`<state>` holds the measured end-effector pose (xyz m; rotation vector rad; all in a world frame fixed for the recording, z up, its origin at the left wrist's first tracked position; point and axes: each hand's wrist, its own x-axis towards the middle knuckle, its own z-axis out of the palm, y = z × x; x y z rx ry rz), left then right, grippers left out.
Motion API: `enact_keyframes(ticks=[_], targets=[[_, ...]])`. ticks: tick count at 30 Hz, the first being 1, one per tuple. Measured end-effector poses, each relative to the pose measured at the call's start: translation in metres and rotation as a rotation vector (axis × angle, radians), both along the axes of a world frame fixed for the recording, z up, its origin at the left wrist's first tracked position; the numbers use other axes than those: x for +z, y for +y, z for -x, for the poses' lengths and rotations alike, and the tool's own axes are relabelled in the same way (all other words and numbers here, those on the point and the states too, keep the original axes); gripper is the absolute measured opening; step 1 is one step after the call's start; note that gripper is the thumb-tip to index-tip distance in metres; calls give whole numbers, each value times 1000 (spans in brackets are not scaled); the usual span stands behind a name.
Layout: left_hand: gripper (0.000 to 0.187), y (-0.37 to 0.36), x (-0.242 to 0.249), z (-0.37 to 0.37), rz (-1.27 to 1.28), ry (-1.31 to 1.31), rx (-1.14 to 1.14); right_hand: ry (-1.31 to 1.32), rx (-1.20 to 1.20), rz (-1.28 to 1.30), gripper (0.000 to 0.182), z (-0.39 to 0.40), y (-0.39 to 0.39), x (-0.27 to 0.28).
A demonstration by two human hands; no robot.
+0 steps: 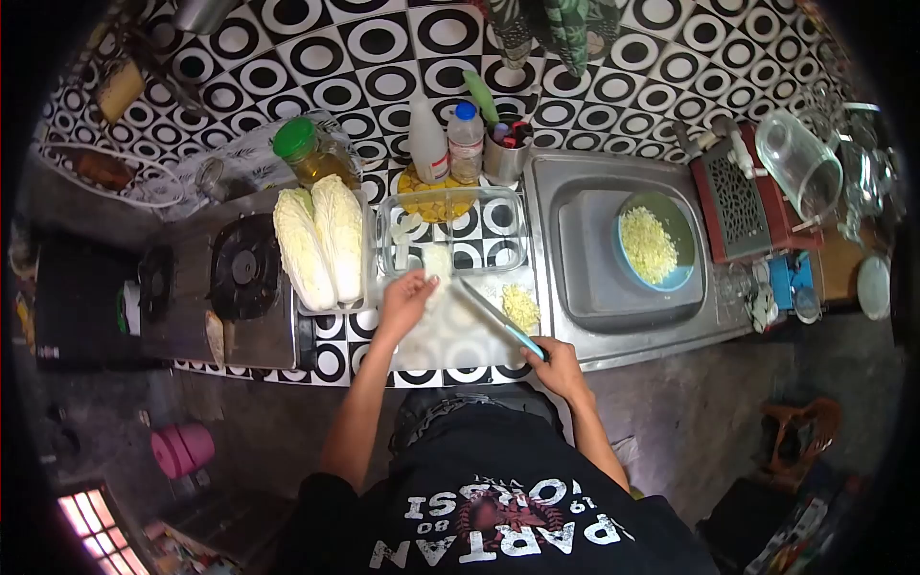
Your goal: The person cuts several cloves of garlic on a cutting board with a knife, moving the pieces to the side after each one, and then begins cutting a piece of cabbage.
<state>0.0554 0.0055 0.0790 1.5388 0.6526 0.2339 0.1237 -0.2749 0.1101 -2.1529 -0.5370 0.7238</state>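
My left hand (408, 295) is closed on a pale piece of cabbage (438, 261), lifted near the front rim of a clear plastic container (516, 251). My right hand (556, 366) grips a knife (494, 309) by its light-blue handle, the blade pointing up and left toward the piece. Both hands are over a whitish cutting board (436, 340). A small heap of chopped cabbage (520, 308) sits at the board's right side, just beyond the blade. Other pale pieces (404, 235) lie in the left end of the container.
Two whole napa cabbages (337, 235) rest left of the board, beside the gas stove (192, 331). Bottles (466, 144) and a metal utensil cup (506, 158) stand behind the container. In the sink (585, 321), a blue bowl (682, 276) holds chopped cabbage.
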Motion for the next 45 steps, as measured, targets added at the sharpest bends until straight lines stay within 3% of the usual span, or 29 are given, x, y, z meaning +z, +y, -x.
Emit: enact_keyframes(ticks=[2,4,5,8,9,17,24,26,29,37,42,45], targets=[[21,-9,-7,11,-29,59,-153,4,-97,8,26,17,1,1],[34,-17,-21,19,-244,206,-406,-21,-190,-19,26,33,2,-1],[34,-19,-31,22,-232,206,-422,-17,-204,-5,26,41,2,-2],[44,-30,-44,36,-712,109,-504,-1,-252,50,26,66,5,-2],[42,-36,-35,41,-787,84,-417,2,-265,62,26,73,5,-3],[24,-44,-58,64,-760,101,-327,-47,-160,38,24,112,9,-21],[16,-45,-62,59,-773,76,-327,-149,23,329,19,103,12,-21],[14,-49,-63,57,-768,92,-303,-54,118,472,19,105,18,-25],[14,-51,-66,56,-756,98,-259,-13,176,474,23,111,19,-41],[10,-56,-67,53,-663,123,-189,11,167,545,29,133,-39,-32],[7,-59,-59,53,-881,155,-198,40,169,550,23,122,-30,-24],[9,-49,-48,61,-804,141,-135,-13,108,530,21,111,-32,-12]])
